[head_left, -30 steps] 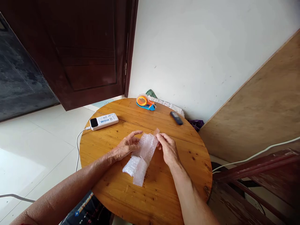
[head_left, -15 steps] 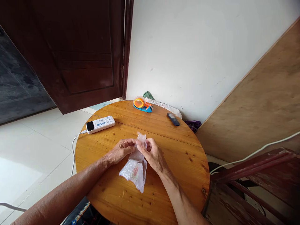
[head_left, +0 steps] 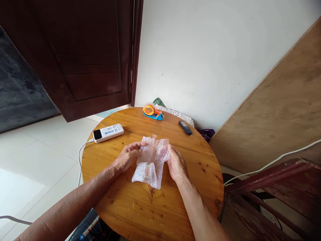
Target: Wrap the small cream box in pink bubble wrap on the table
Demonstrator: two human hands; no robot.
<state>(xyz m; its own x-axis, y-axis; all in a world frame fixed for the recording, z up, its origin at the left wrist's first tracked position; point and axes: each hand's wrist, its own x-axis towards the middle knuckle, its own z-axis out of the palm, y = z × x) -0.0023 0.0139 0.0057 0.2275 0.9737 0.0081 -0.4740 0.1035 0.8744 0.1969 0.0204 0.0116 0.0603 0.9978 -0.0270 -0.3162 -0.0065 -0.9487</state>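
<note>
A sheet of bubble wrap, partly unfolded, lies on the round wooden table. Its near left part is wrapped round a small item with a pale label, mostly hidden by the plastic. My left hand pinches the sheet's left side between thumb and fingers. At the opposite edge, my right hand has its fingers closed on the wrap's upper right corner, the fingertips partly hidden. A strip of clear tape seems to stick up at the top of the sheet.
An orange and blue tape dispenser stands at the table's far edge. A white device with a dark screen sits at the left, its cable running off the edge. A dark blurred object lies at the far right.
The bubble wrap has been spread wider, its right side opened out. My hands have moved apart, the right one to the right and slightly down.
</note>
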